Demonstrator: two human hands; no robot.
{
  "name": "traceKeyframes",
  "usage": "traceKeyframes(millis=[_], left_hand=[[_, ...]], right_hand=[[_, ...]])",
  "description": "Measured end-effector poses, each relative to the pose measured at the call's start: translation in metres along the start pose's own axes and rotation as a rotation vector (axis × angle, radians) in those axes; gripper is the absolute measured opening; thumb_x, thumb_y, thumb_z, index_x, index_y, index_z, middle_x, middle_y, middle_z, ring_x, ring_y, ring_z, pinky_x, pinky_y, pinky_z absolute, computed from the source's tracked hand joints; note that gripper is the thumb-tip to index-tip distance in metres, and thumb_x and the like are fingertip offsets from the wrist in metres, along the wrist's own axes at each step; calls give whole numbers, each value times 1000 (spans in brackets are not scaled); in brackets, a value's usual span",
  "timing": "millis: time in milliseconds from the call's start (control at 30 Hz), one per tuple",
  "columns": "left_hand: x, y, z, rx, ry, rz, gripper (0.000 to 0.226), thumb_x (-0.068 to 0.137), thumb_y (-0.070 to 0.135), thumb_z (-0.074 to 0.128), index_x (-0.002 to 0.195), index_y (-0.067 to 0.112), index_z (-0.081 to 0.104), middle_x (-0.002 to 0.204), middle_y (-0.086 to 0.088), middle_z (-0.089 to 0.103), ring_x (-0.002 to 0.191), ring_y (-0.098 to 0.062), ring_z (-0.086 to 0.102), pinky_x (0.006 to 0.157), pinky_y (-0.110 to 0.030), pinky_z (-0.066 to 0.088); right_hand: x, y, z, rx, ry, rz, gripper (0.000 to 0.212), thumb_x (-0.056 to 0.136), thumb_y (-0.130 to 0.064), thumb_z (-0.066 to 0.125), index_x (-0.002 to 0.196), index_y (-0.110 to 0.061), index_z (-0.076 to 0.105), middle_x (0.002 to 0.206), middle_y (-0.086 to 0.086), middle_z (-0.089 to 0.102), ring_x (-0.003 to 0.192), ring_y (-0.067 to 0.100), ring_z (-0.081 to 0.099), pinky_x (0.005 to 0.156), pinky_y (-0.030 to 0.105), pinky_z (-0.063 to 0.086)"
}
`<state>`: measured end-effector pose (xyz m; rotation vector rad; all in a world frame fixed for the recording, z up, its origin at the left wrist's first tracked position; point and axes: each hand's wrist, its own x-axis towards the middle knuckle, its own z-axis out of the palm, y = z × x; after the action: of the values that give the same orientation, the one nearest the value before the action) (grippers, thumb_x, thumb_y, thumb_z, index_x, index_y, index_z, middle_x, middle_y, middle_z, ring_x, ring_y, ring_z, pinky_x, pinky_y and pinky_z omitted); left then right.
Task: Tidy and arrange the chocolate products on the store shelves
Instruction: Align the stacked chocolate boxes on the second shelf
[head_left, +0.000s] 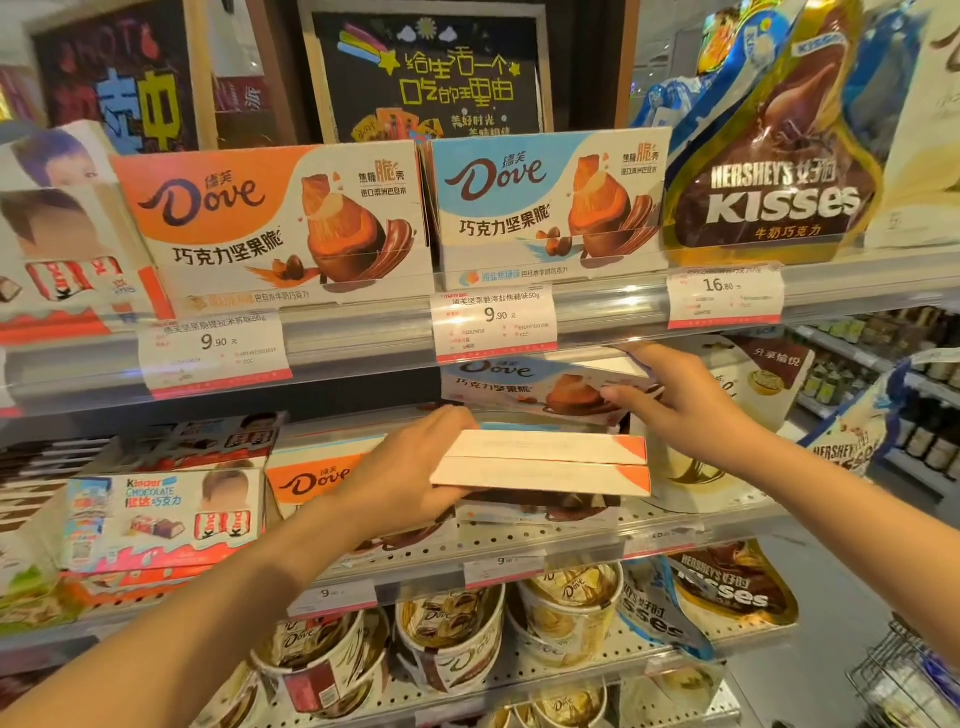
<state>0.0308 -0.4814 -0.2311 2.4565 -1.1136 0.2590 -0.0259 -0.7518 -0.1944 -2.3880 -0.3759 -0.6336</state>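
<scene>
Fingers pinch blue Dove box above stacked boxes.

Two bare forearms reach in from the lower corners of the frame, uncovered by any sleeve as far as the picture shows. The left hand and the right hand are ungloved, with no ring, watch or bracelet visible; fingernails look short and unpainted.

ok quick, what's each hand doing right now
Left hand: closed on two stacked Dove boxes.
Right hand: gripping the blue Dove box.
</scene>
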Motion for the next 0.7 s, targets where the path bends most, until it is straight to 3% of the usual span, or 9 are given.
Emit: traceKeyframes(millis=[100,200,233,333,400,500,633,700], left_hand=[[-22,-6,-16,-7,79,6,57,77,26,73,115,41,34,110,20,47,95,2,47,74,-12,42],[-43,-20,-31,57,104,-25,69,69,20,78,110,46,30,102,25,43,88,3,48,66,-9,38],[-50,-27,-34,84,103,-55,68,68,21,78,114,42,32,103,21,44,89,-1,48,67,-11,40],[-72,-49,-45,144,87,-150,60,65,49,65,116,42,34,108,11,53,93,-13,55,67,-38,53],[-85,-59,-52,121,106,-111,52,64,56,56,111,52,33,100,7,58,83,-15,59,60,-37,53],[-95,-66,-62,115,162,-99,54,69,59,59,112,59,27,91,10,54,71,-7,54,51,-22,45],[-101,-82,-63,56,166,-198,49,69,51,65,108,47,35,99,9,53,84,-13,57,57,-18,46],[-100,-85,-60,14,132,-238,44,68,48,64,103,36,39,99,9,55,86,-13,57,58,-21,50]], right_hand=[[-2,0,-4,121,-2,22,26,87,-12,60,110,-22,53,96,-19,57,87,-13,56,70,2,42],[-1,1,-4,159,-48,27,28,87,-13,60,112,-22,52,99,-19,57,89,-17,55,71,3,43],[1,1,-4,149,-92,25,29,87,-13,60,113,-22,52,100,-18,56,89,-15,55,71,4,43],[4,9,4,42,-247,16,29,87,-12,61,112,-22,51,101,-17,55,88,-7,56,68,6,44],[5,19,14,-72,-304,21,29,87,-14,62,114,-21,53,99,-11,60,87,1,58,71,13,49],[6,29,30,-180,-333,47,34,86,-21,63,118,-21,52,95,0,65,86,12,61,75,35,53],[8,26,41,-116,-369,120,29,86,-12,62,113,-13,52,100,-4,57,93,13,57,73,22,50],[6,28,43,-241,-384,117,24,84,-15,63,106,-15,53,99,-2,58,92,16,59,73,28,51]])
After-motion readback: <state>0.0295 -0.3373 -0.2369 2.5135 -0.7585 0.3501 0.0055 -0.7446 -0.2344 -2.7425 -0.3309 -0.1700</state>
